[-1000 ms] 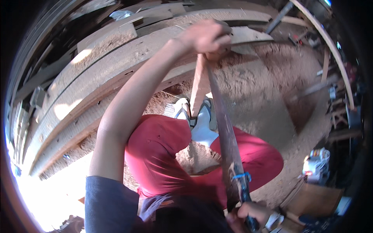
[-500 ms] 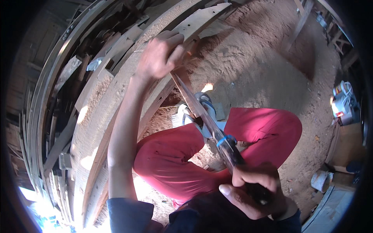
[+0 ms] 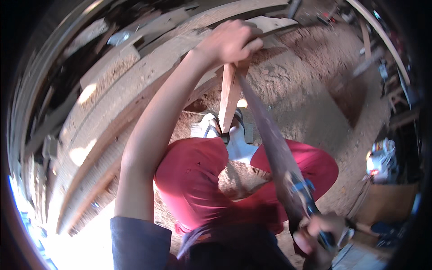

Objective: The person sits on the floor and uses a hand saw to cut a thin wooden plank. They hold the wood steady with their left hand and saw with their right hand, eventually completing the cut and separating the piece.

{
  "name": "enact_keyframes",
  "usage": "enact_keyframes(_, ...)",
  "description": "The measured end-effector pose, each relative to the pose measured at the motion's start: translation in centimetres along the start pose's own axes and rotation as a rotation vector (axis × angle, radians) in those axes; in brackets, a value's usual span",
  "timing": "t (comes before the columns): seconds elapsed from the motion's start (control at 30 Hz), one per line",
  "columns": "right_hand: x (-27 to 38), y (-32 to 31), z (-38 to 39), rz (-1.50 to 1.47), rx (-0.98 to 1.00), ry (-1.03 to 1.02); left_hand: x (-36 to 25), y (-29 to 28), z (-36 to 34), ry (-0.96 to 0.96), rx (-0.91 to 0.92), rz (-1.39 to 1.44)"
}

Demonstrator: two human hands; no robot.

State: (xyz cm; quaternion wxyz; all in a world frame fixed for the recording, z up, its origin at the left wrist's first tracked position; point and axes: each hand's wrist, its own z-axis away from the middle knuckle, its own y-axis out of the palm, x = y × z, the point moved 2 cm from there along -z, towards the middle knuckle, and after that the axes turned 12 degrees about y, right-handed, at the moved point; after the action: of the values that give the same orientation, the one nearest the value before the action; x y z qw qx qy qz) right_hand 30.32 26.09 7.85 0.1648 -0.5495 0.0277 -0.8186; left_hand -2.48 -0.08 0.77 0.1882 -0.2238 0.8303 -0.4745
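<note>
At the upper middle, my left hand [image 3: 231, 40] is closed around the top of a light wooden strip [image 3: 228, 101]. The strip points down toward my feet, and its lower end is beside my sandals. At lower right, my right hand [image 3: 321, 234] grips the dark handle of a long-bladed tool [image 3: 276, 153] with a blue band near the handle. Its blade slants up and away toward my left hand, right of the strip. Motion blurs the blade, so its edge and exact kind cannot be made out. Whether the blade's far end touches the wood is unclear.
Long curved-looking planks [image 3: 103, 121] are stacked along my left, with a clear plastic scrap [image 3: 120, 38] on them. My red trousers [image 3: 193, 180] frame my sandalled feet [image 3: 209, 125]. Sawdust-covered ground [image 3: 297, 85] lies ahead. A white container [image 3: 381, 159] and brown box [image 3: 387, 202] stand at right.
My left hand has moved right and a little farther away, and the strip now stands steeper. My right hand has drawn back right and down, and the blade has swung away from the strip.
</note>
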Motion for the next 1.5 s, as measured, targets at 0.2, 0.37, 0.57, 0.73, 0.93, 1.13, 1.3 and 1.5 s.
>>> enact_keyframes(0.2, -2.7, -2.5, 0.4, -0.453, 0.305, -0.125, -0.4, -0.6, 1.7, -0.054, -0.13, -0.073)
enact_keyframes(0.37, 0.4, -1.9, 0.6, -0.186, 0.276, 0.073, -0.7, -0.9, 3.5, -0.058, -0.15, -0.053)
enact_keyframes(0.57, -3.3, 0.7, -2.2, 0.282, -0.144, -0.317, -2.1, -0.2, 2.1, 0.044, -0.129, 0.005)
enact_keyframes(0.73, -2.0, 2.1, -1.4, -0.562, -0.225, -0.182, -0.3, -0.5, 2.4, 0.007, -0.168, -0.017)
enact_keyframes(0.93, -1.1, 0.9, -3.0, -0.36, 0.228, -0.104, -2.4, 0.6, 1.1, 0.114, -0.199, -0.025)
enact_keyframes(1.13, -2.1, -1.7, -2.8, -0.326, 0.755, -0.028, 0.3, -0.7, 2.9, -0.069, -0.135, 0.019)
enact_keyframes(1.3, -2.1, 1.6, -6.2, -0.329, 0.644, -0.143, -2.1, -0.5, 2.8, -0.016, -0.11, -0.024)
enact_keyframes(1.5, -3.1, 0.3, -3.6, -0.443, 0.833, -0.166, 0.3, -1.2, 3.9, -0.054, -0.216, 0.038)
